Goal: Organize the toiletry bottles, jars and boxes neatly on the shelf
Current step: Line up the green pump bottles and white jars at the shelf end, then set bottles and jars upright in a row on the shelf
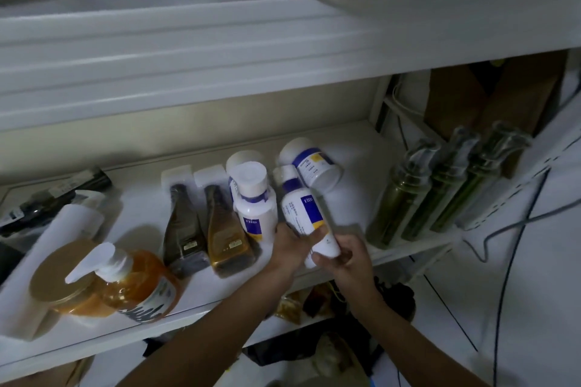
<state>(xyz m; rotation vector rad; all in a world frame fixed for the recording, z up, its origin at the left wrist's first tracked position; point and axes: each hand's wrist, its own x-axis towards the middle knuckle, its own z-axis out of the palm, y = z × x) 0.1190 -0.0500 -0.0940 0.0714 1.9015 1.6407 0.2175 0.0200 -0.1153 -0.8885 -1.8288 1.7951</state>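
Observation:
On the white shelf (361, 148), both hands hold a slim white bottle with a blue and yellow label (303, 207), tilted with its cap to the back. My left hand (290, 250) grips its left side. My right hand (344, 258) curls round its base. Just left stands a wider white bottle (254, 201), with another white cap (243, 158) behind it. A white jar (311, 163) lies on its side further back. Two amber bottles with white caps (182, 223) (224, 223) stand left of these.
Three green pump bottles (440, 195) stand in a row at the shelf's right end. An orange pump bottle (138, 283) and a gold-lidded jar (59, 276) sit front left, with a white tube (67, 229) and a dark box (53, 198) behind. Cables hang at right.

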